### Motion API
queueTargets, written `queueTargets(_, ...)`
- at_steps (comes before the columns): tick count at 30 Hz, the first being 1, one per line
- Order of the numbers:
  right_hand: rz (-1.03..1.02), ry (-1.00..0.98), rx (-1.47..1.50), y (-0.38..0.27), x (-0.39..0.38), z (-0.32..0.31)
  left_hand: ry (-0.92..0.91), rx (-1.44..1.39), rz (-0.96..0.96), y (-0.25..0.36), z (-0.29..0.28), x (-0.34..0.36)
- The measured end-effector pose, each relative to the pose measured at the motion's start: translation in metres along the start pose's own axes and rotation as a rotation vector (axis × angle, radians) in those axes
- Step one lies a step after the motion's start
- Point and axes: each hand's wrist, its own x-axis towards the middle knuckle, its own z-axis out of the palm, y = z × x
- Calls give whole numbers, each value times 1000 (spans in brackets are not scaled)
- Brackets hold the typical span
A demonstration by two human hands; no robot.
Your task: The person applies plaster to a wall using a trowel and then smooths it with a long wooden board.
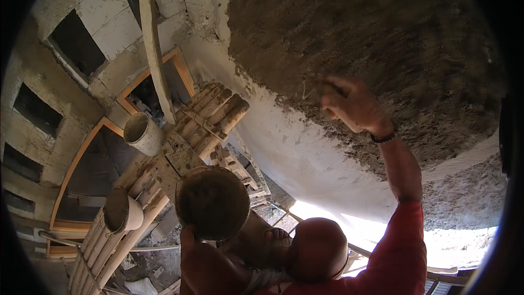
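Note:
My right hand (355,106) is raised in front of the wall's rough brown plaster (376,27). Its fingers point left, slightly bent and apart, with the tips blurred. I make out nothing held in it, and I cannot tell whether it touches the plaster. A dark cord circles that wrist, below a red sleeve. Low in the view, my left hand (188,236) grips the near rim of a round bucket (213,203). Shade hides what the bucket holds. Part of the left hand is out of sight behind the rim.
Two pale buckets, one upright (146,137) and one tilted (131,213), stand on a scaffold of lashed poles (204,123). A curved upright pole (150,38) rises behind. Smooth pale wall (289,142) borders the brown plaster. Wooden frames (65,191) and rubble lie left and below.

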Motion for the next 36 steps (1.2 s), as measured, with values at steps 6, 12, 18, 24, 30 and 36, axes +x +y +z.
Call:
queueTargets(6, 57, 509, -227, 67, -33, -21, 1, -70, -35, 3, 8, 3)
queueTargets(12, 46, -418, -181, 45, -32, 119, 46, 159, 35, 17, 40, -22)
queueTargets(18, -392, -389, -762, 56, 0, 210, 78, 119, 221, 3, 71, -25)
queueTargets(24, -683, -403, -839, 82, -48, 290, -13, 218, 259, 8, 89, -11)
queueTargets(30, -21, -674, -427, 42, -45, 225, -66, 212, 162, 19, 77, -3)
queueTargets(36, 17, -730, -493, 87, -49, 243, -105, 326, 116, 33, 123, -2)
